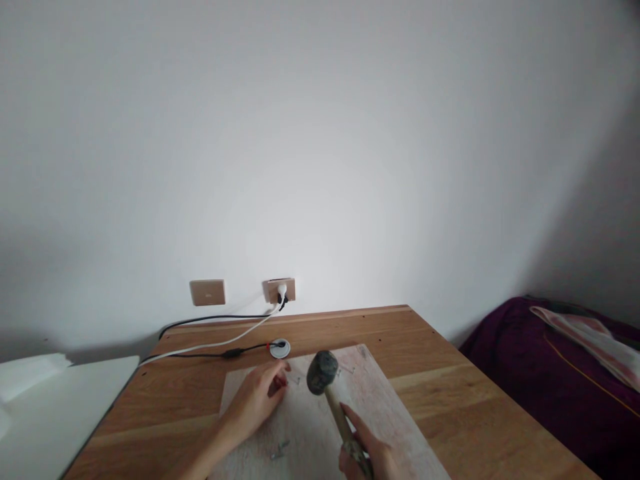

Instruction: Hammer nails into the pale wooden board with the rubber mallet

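Observation:
My right hand (367, 447) is wrapped round the wooden handle of a rubber mallet (323, 372). Its dark head is raised over a whitish wooden board (310, 420). On the board's left part rests my left hand (263, 387), fingers curved, with a gap between thumb and forefinger. Just right of those fingertips a small metal nail or screw (296, 381) stands on the board. More small metal pieces (346, 370) show beside the mallet head, partly hidden by it. Nearer to me lie some loose metal fasteners (280, 449), too blurred to name exactly.
The board lies on a wooden table (440, 393) against a white wall. A white cable and a black one run from a wall socket (281, 291) past a round grommet (279, 348). A white surface (70, 393) is at left; purple fabric (525, 360) is at right.

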{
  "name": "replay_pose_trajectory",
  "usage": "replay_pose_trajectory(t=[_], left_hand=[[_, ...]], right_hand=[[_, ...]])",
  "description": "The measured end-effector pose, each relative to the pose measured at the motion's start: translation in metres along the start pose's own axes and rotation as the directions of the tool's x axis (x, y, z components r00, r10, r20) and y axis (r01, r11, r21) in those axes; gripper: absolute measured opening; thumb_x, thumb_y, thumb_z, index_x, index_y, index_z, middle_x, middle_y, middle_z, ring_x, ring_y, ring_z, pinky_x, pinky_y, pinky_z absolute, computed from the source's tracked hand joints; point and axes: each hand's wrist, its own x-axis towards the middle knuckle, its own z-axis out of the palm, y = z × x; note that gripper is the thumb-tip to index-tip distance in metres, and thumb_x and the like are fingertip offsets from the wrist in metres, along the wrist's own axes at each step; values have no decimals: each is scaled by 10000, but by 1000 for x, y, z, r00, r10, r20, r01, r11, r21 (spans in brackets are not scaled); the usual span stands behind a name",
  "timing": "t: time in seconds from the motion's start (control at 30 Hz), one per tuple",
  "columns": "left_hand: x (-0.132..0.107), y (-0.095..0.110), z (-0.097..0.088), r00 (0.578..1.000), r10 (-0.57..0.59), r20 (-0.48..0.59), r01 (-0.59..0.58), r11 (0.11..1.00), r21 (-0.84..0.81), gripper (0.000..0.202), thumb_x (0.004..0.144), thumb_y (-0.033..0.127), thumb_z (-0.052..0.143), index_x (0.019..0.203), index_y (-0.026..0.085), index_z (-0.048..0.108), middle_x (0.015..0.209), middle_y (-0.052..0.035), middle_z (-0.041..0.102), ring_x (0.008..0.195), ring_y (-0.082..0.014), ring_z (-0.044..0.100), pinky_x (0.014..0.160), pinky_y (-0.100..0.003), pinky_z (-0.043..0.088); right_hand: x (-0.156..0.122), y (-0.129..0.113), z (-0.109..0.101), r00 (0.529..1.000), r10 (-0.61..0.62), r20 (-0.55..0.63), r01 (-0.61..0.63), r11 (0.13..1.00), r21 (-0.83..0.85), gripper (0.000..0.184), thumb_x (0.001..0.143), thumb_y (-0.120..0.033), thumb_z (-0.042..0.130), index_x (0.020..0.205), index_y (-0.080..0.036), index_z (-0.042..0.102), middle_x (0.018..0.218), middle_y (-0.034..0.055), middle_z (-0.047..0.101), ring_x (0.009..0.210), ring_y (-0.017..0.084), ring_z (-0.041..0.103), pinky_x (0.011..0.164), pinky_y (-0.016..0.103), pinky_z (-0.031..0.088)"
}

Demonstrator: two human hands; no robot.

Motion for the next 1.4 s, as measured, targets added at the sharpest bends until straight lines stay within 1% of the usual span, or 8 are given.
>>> replay_pose_trajectory(t=[0.13,0.3,0.57,0.8,0.93,1.07,1.27,1.4], left_hand=[[-1,-9,2,1000,-11,6,11,997,-79,450,817,106,611,1249,231,638,940,-31,755,852,-214,708,832,-310,513],[-1,-8,0,999,-32,9,33,989,-146,542,828,142,618,1364,209,576,930,-40,760,850,-222,698,834,-336,516],[0,-1,-2,999,-42,23,45,983,-178,494,838,163,604,1331,199,591,953,-43,759,872,-220,700,831,-334,509],[1,7,-8,999,-41,36,46,986,-158,473,782,174,656,1254,190,634,953,-37,727,898,-222,674,831,-324,493],[3,2,-4,997,-59,45,67,978,-200,458,790,171,636,1248,186,631,894,-20,730,813,-203,670,772,-312,494],[3,-1,-2,998,-46,29,51,977,-205,448,800,156,631,1247,194,631,914,-31,756,845,-214,698,786,-325,506],[2,3,-3,998,-56,34,61,979,-194,471,801,149,622,1271,173,623,892,-36,754,805,-215,705,749,-319,505],[3,1,-3,998,-28,54,38,980,-193,494,793,136,591,1286,165,622,890,-39,758,820,-221,704,758,-320,502]], right_hand=[[16,-22,13,992,-99,78,100,995,-10,752,837,-315,548,1526,-15,541,872,123,804,703,216,737,660,278,522],[23,-37,19,983,-140,123,144,989,-29,758,839,-287,538,1543,-6,512,869,130,798,691,226,729,661,288,534],[23,-42,16,983,-147,107,156,985,-80,736,872,-295,494,1552,-12,496,860,116,794,707,229,730,720,307,565],[22,-43,15,988,-125,94,134,986,-100,713,853,-241,512,1546,-73,528,827,79,787,652,198,716,649,268,539],[23,-43,15,988,-124,93,134,984,-113,712,863,-230,502,1554,-57,516,825,90,788,649,198,719,630,263,532],[24,-43,16,983,-153,101,166,977,-133,733,849,-235,506,1549,-16,506,847,111,794,667,215,731,650,283,550],[24,-39,18,980,-171,104,188,965,-184,722,838,-251,536,1531,-49,541,839,101,815,672,218,758,696,282,585],[23,-37,22,979,-171,115,192,958,-214,747,806,-211,551,1530,-26,535,905,126,835,716,233,776,721,287,596]])
